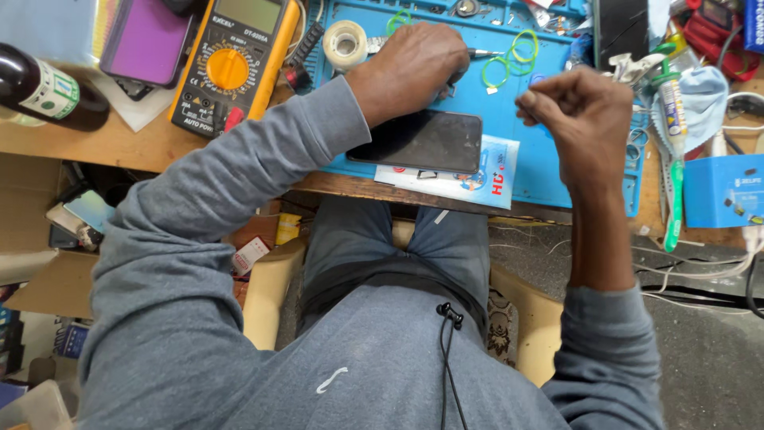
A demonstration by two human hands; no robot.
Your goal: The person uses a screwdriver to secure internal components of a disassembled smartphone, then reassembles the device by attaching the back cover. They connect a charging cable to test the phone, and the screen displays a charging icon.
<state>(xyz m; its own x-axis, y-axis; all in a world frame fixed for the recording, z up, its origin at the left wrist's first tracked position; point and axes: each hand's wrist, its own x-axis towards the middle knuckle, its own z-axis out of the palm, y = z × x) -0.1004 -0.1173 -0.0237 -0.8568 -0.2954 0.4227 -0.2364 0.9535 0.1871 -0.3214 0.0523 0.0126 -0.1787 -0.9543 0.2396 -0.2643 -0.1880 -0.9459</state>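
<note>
Currently: left hand [414,68] curled over thin metal tool [484,53], just above dark phone [419,142] lying crosswise on blue mat [549,159]; right hand [574,119] fisted, apparently empty, farther right

left hand [414,68] on blue mat [549,159], above dark phone [422,142] | right hand [577,119] fisted, raised | yellow multimeter [235,64] left

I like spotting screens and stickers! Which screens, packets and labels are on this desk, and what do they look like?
Phone: flat on the blue mat, by the left hand; dark rectangular screen.
Multimeter: upper left; yellow-edged, greyish screen, orange dial.
Packet: under the phone; white and blue, flat.
Bottle: far left, lying down; dark, white and green label.
Blue box: far right, beyond the right hand.
</note>
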